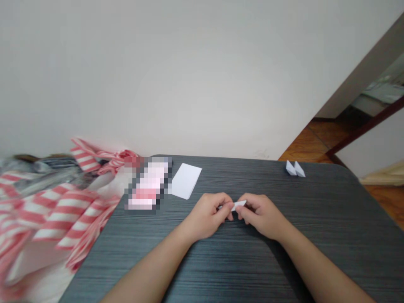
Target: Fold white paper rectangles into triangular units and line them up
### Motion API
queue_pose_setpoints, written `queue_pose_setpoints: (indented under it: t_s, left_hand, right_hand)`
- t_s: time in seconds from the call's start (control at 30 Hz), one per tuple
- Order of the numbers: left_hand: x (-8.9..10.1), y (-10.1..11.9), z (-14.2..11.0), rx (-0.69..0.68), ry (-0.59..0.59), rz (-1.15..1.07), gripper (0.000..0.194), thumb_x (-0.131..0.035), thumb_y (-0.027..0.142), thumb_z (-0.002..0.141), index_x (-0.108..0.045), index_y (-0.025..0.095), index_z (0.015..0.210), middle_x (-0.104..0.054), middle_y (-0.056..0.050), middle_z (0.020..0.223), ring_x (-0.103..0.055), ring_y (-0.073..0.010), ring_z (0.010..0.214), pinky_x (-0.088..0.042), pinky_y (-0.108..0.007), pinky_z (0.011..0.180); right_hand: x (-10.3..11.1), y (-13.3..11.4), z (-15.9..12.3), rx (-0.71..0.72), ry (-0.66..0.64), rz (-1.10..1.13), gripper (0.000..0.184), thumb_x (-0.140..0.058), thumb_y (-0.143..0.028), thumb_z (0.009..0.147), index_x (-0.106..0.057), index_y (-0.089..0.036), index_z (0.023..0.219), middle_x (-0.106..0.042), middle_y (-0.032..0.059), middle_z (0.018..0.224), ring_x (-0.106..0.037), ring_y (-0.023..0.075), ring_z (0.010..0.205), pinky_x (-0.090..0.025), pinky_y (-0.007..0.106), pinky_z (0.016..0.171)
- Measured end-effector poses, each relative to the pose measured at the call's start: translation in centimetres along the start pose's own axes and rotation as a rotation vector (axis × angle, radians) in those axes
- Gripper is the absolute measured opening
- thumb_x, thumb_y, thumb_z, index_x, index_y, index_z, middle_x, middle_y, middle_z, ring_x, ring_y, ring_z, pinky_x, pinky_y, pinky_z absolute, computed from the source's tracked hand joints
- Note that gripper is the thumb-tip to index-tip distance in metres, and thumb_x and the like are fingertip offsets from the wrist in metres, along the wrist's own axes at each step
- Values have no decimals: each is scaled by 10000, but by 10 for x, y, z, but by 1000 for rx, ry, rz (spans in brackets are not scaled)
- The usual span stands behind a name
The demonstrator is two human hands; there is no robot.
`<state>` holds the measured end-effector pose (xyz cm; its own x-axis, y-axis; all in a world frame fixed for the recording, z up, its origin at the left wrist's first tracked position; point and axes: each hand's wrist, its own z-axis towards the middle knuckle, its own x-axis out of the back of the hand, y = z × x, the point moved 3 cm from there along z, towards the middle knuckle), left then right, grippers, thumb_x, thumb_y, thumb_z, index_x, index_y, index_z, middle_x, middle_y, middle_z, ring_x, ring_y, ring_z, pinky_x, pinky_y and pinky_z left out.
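Observation:
A small piece of folded white paper (239, 205) is pinched between both hands, just above the dark table. My left hand (211, 214) grips its left end with thumb and fingers closed. On the other end, my right hand (260, 213) is closed too, its thumb pressed near the middle of the paper. Fingers cover much of the piece, so its full shape is hidden. Beyond my left hand lies a stack of white paper sheets (186, 181). Two folded white paper boats (295, 169) stand side by side at the far right.
The table (221, 269) has dark wood grain and meets a pale wall at its far edge. A blurred-out pink and white rectangle (148, 183) lies at the far left. Red-and-white striped cloth (63, 214) is heaped beside the table's left edge.

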<state>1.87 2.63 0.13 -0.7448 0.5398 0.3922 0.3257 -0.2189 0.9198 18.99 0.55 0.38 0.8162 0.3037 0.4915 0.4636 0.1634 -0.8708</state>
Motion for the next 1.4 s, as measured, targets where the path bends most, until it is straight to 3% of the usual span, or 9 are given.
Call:
queue_pose_setpoints:
  t_s: [0.27,0.47,0.7,1.0,1.23,1.4]
  left_hand:
    - [-1,1,1,13,-8,-30,300,-466,315,958,-648,153,782,-682,-17,697,-565,-101,561,-411,-196,548]
    - [0,4,2,2,-1,-68,235,-495,320,945,-663,156,929,-681,-16,755,-555,-102,567,-408,-199,548]
    - [1,9,1,-99,-55,112,260,-515,283,929,-677,160,768,-539,33,599,-454,-98,564,-322,-202,550]
    - [0,8,2,-71,-63,112,281,-475,260,939,-674,161,767,-548,29,608,-476,-109,585,-326,-197,567]
    - [-2,6,1,-73,-85,71,241,-557,343,911,-722,172,869,-565,32,629,-483,-107,588,-330,-200,574]
    - [-3,6,1,-60,-69,79,268,-519,325,935,-722,172,849,-592,31,633,-477,-101,573,-319,-202,560]
  right_hand:
    - [2,2,1,-41,34,39,216,-534,-228,906,-584,-179,702,-590,-29,547,-548,101,478,-410,203,505]
    - [3,2,1,-76,40,102,260,-525,-235,916,-540,-191,660,-584,-36,529,-551,98,467,-424,204,504]
    - [0,5,3,-95,44,197,242,-529,-301,934,-556,-189,721,-631,-21,594,-569,98,479,-438,206,500]
    - [-3,6,2,-52,10,274,140,-591,-282,900,-574,-185,799,-647,-9,696,-564,99,550,-456,214,553]
    - [-1,5,3,-54,13,211,99,-589,-227,888,-593,-186,798,-585,-41,620,-550,102,548,-434,211,559]
    - [0,3,4,-35,10,155,106,-581,-204,895,-607,-182,795,-605,-35,618,-563,104,548,-434,211,567]
